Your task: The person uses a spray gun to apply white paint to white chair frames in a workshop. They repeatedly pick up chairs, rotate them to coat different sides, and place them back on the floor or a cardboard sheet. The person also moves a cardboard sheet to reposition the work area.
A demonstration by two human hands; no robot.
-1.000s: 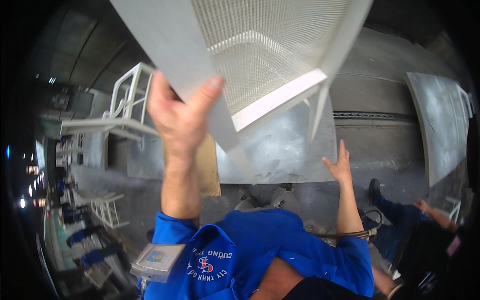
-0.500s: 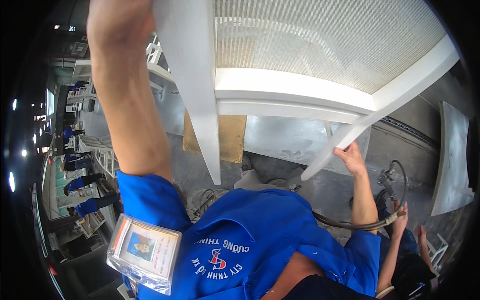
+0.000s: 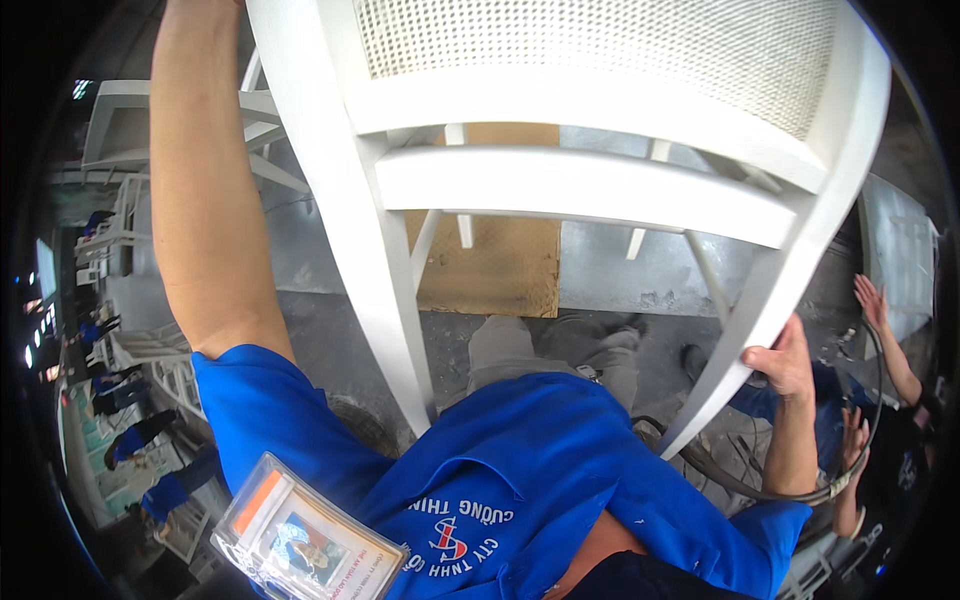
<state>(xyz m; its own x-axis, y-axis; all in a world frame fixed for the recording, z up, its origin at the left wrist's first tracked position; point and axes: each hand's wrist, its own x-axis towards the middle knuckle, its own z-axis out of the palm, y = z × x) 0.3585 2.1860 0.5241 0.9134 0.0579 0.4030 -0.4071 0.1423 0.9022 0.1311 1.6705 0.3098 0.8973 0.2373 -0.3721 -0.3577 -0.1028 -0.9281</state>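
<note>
A white wooden chair (image 3: pixel 590 190) with a woven cane panel (image 3: pixel 600 38) in its back fills the upper middle, its back turned toward me. Two of its legs reach down toward my body, and the others show beyond the lower rail. My right hand (image 3: pixel 785 362) is closed on the lower part of the right leg, thumb on the near side. My left arm (image 3: pixel 215 190) stretches up along the chair's left side. The left hand itself lies beyond the upper edge, so its hold is hidden.
A brown board (image 3: pixel 490 270) and grey metal sheet (image 3: pixel 620 280) lie on the floor beyond my legs. A black hose (image 3: pixel 740 487) curves by my right arm. A co-worker (image 3: pixel 895 450) with raised hands is at right. White chairs (image 3: pixel 120 220) and people are at left.
The chair has tilted, bringing its lower rails and far legs into view. Its near legs have come closer to my body. The co-worker's hands at right have moved up and away from the hose end.
</note>
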